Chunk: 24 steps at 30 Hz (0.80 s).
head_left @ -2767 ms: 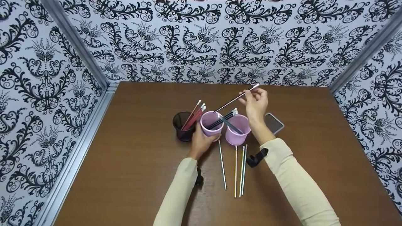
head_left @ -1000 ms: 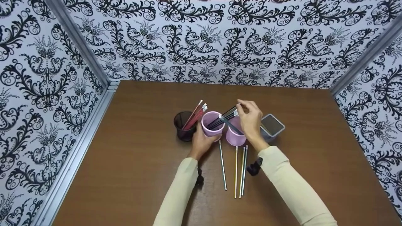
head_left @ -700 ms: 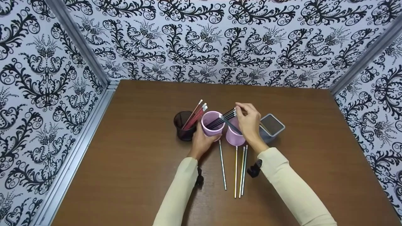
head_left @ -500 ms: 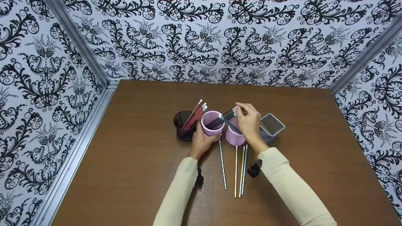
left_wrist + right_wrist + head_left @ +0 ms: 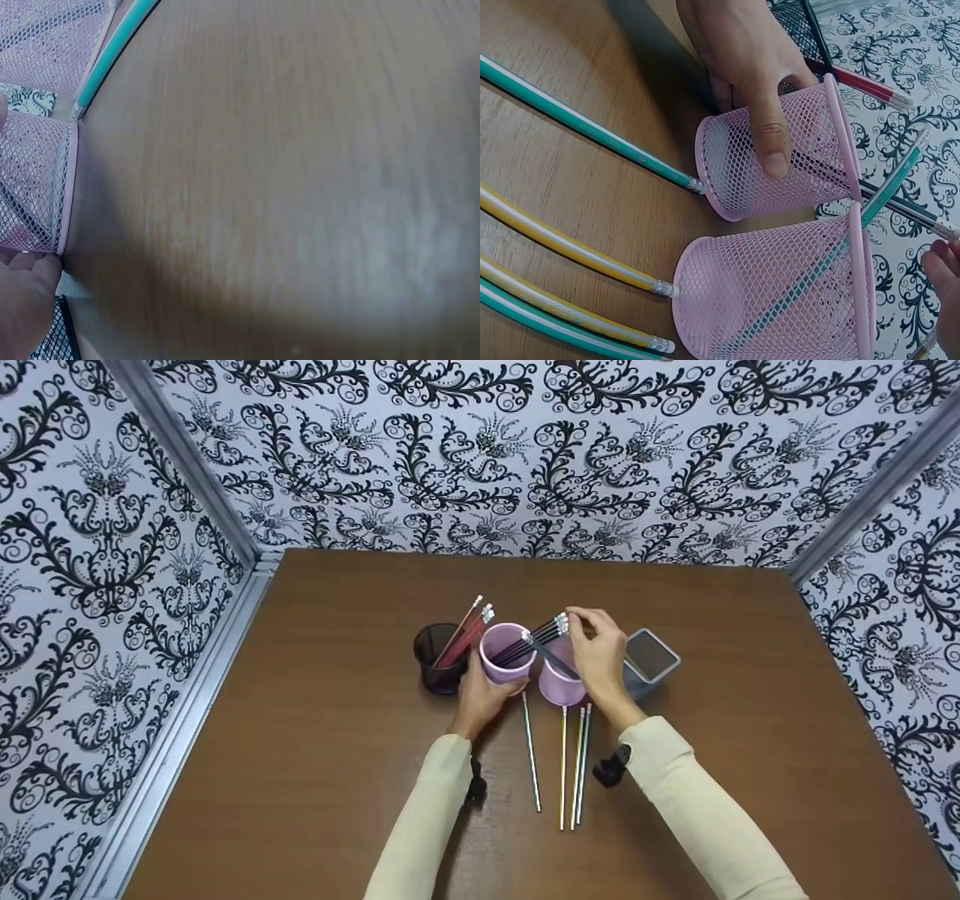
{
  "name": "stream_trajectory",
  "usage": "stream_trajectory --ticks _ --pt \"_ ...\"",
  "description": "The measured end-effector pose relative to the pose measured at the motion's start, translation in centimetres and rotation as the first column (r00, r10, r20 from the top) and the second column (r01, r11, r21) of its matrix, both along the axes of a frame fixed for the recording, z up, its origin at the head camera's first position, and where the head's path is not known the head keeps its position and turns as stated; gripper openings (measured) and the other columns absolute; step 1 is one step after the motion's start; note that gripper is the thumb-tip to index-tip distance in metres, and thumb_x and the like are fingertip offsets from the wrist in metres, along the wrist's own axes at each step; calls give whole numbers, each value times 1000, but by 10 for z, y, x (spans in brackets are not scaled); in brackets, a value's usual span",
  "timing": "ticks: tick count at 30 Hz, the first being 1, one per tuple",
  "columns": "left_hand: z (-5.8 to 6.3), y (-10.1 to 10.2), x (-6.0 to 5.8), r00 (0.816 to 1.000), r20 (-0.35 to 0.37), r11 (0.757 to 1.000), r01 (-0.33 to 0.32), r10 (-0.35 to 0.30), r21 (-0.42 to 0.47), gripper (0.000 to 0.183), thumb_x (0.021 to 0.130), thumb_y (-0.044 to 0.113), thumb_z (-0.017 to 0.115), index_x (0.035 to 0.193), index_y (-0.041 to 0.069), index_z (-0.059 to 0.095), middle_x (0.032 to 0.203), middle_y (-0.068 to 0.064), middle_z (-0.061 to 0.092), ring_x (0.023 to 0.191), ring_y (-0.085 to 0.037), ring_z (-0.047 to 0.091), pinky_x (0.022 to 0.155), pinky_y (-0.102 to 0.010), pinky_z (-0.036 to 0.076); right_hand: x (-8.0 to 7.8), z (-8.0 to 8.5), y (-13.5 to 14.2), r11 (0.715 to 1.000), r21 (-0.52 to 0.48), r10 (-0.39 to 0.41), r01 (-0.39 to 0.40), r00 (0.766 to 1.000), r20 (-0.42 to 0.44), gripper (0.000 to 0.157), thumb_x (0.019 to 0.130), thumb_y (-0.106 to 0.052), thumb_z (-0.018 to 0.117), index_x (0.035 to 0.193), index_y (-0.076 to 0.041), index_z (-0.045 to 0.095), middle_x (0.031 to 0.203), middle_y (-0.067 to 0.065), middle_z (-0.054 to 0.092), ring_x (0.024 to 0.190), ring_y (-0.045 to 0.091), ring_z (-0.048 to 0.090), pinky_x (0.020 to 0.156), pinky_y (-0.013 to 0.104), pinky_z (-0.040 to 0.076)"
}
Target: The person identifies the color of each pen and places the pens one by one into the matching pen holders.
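In the head view, my left hand (image 5: 484,697) grips a pink mesh pencil cup (image 5: 495,673), its thumb across the front. Several black pencils (image 5: 900,201) lean out of that cup to the right, eraser ends out. At those ends my right hand (image 5: 598,652) has its fingertips together and appears to pinch one black pencil; the fingertips partly hide the contact. A second pink mesh cup (image 5: 772,289) stands beside the first, with a green pencil (image 5: 889,184) slanting out of it. The left wrist view shows only part of my left hand (image 5: 26,300) under the cup's base.
A black mesh cup (image 5: 439,679) with red pencils (image 5: 466,637) stands left. A grey mesh holder (image 5: 651,656) stands behind the right wrist. Green pencils and yellow pencils (image 5: 570,244) lie on the brown table (image 5: 315,720) in front of the pink cups. Patterned walls enclose the table.
My right hand has lowered from high above the cups, bringing a black pencil down among the others in the left pink cup. Lately it shifted slightly right. My left hand stays on its cup.
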<state>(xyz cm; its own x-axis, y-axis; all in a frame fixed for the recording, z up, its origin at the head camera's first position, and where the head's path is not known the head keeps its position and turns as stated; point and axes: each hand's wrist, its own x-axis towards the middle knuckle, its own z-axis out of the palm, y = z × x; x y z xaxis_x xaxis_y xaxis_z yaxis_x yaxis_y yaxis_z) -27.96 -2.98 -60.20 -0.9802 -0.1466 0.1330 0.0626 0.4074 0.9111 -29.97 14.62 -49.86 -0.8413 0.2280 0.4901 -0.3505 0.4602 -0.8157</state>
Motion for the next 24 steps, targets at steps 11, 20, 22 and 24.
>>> stream_trajectory --ticks 11,20,22,24 --pt "3 2 0 1000 3 1000 -10 10 -7 98 69 34 90 147 9 37 132 -19 65 118 -35 65 101 -47 52 10 2 17 999 12 36 -36 999 -24 17 94 -8 68 107 -1 76 104 15 76 92 26 72 79 7 51" --pt "14 15 4 998 32 998 -57 57 22 101 70 23 91 147 -4 31 140 -23 53 129 -38 56 111 -46 44 21 -5 29 995 22 102 -102 995 -3 31 90 -9 73 119 0 71 120 18 70 115 34 65 100 23 52" --pt "16 17 7 996 37 997 -76 75 27 101 70 19 91 146 -7 30 140 -26 52 131 -38 55 113 -45 43 26 -6 30 993 58 106 -105 994 -8 34 89 -11 75 121 -2 70 123 17 69 120 32 64 105 22 48" --pt "19 18 10 996 31 996 -90 89 24 99 69 14 90 144 -9 31 139 -28 52 131 -39 54 114 -45 42 29 -7 31 991 89 101 -99 995 -21 35 88 -11 76 122 -3 71 124 16 70 121 31 63 106 20 46"
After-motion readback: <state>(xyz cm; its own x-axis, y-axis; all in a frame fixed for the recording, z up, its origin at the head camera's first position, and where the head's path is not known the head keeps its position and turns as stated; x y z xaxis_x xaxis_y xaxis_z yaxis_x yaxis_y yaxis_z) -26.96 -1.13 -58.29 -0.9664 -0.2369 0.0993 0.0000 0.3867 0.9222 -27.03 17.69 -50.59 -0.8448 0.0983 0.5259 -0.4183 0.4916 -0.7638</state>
